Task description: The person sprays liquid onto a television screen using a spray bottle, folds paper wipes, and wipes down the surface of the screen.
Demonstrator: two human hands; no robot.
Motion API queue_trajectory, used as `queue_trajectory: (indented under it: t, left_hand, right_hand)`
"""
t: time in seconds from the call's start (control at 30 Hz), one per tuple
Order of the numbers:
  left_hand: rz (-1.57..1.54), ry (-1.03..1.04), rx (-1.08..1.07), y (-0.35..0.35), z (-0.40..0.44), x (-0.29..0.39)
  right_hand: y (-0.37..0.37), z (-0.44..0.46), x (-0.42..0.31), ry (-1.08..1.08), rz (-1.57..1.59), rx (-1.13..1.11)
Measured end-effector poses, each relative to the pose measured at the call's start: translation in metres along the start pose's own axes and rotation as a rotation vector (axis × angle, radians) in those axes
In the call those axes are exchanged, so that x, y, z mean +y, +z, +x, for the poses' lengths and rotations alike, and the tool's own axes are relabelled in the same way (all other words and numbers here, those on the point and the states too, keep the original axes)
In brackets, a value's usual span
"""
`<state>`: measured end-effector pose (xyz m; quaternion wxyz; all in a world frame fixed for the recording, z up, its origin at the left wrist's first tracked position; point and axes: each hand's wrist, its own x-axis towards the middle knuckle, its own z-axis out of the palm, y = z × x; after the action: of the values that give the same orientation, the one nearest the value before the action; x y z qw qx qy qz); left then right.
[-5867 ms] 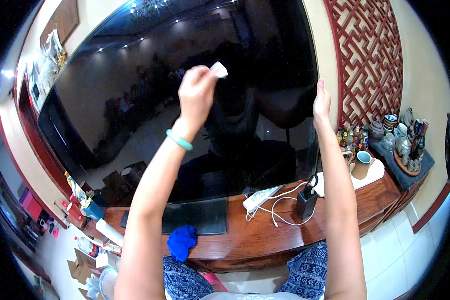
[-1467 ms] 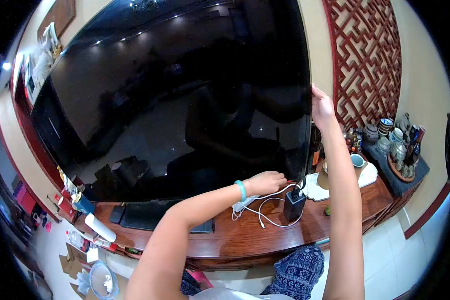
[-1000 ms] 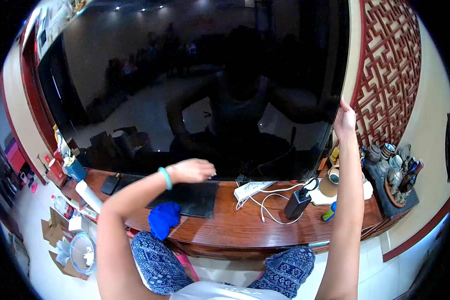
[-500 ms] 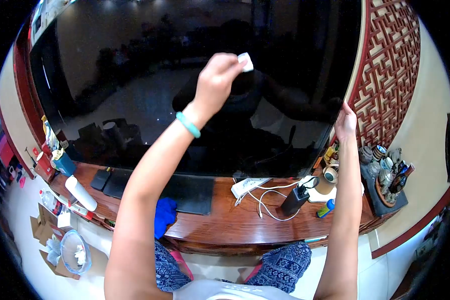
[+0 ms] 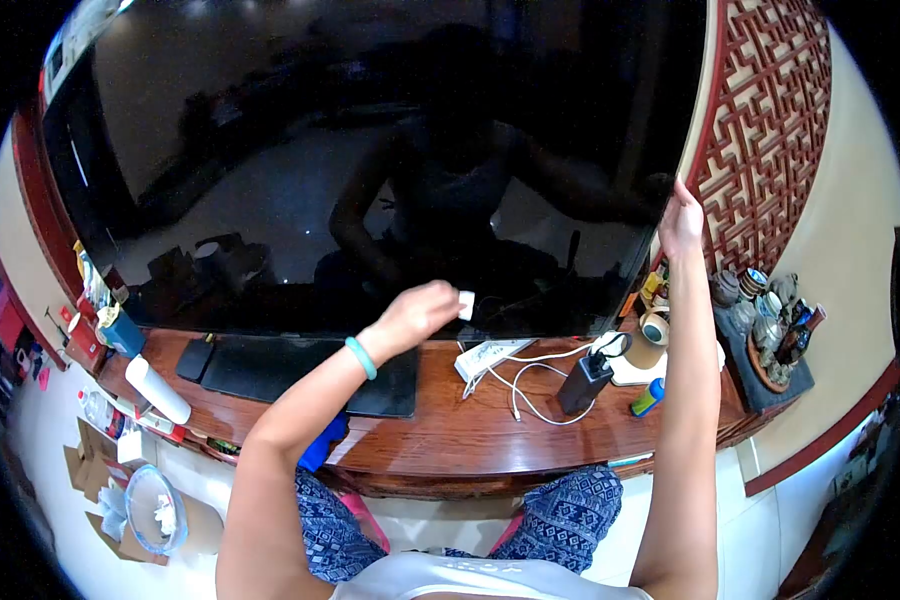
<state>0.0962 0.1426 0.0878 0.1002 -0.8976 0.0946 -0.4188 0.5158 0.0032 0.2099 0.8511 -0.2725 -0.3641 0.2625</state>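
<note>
A large black screen (image 5: 370, 160) fills the upper middle of the view. Near its lower edge, my left hand (image 5: 422, 312), with a green bangle on the wrist, pinches a small white pad (image 5: 466, 305) against or just in front of the glass. My right hand (image 5: 681, 224) rests at the screen's right edge, fingers extended and partly hidden behind it. Beneath the screen is a wooden cabinet (image 5: 470, 440) with a white power strip (image 5: 490, 358), white cables and a black box-shaped device (image 5: 582, 384). My left forearm partly covers a blue cloth (image 5: 324, 443).
A green-and-blue container (image 5: 648, 397) and a brown cup (image 5: 646, 345) stand near my right forearm. Farther right, a dark stand (image 5: 770, 392) holds a tea set and bottles. At left are a white roll (image 5: 158, 390), a blue box (image 5: 120, 332) and a bin (image 5: 157, 510) on the floor.
Since half a second ago, my left hand has moved down from the upper middle of the screen to its lower edge with the white pad. My right hand remains at the screen's right edge.
</note>
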Motion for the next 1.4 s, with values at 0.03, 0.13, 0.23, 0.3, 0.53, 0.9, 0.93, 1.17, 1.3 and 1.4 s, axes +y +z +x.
queue_trajectory:
  t: [0.03, 0.13, 0.23, 0.3, 0.53, 0.9, 0.93, 1.17, 1.3, 1.4]
  left_hand:
    - [0.035, -0.012, 0.125, -0.008, 0.019, -0.005]
    - [0.178, -0.058, 0.443, -0.047, 0.097, -0.012]
    - [0.322, -0.081, 0.542, -0.048, 0.142, -0.029]
    - [0.299, -0.068, 0.55, -0.028, 0.146, -0.026]
    - [0.141, 0.1, 0.105, 0.07, 0.052, 0.016]
    - [0.252, -0.019, 0.475, -0.007, 0.139, -0.008]
    - [0.263, -0.023, 0.453, -0.005, 0.141, -0.014]
    - [0.118, 0.028, 0.204, 0.058, 0.079, 0.011]
    - [0.023, 0.056, 0.07, 0.079, 0.053, 0.022]
    - [0.157, 0.082, 0.331, 0.023, 0.115, 0.011]
  right_hand:
    - [0.008, -0.005, -0.001, -0.001, 0.001, 0.012]
    - [0.014, -0.009, -0.002, -0.01, -0.002, 0.01]
    - [0.021, -0.016, -0.005, 0.026, 0.075, 0.009]
    - [0.009, -0.005, -0.001, 0.002, 0.033, 0.031]
    - [0.03, -0.022, -0.005, -0.031, -0.025, 0.011]
    - [0.016, -0.012, -0.002, -0.015, -0.014, -0.001]
    - [0.011, -0.008, 0.0, -0.036, -0.016, -0.005]
    - [-0.005, 0.003, 0.007, -0.103, -0.053, 0.012]
    - [0.027, -0.02, -0.004, -0.053, -0.014, -0.001]
    - [0.035, -0.025, -0.007, -0.073, -0.04, 0.028]
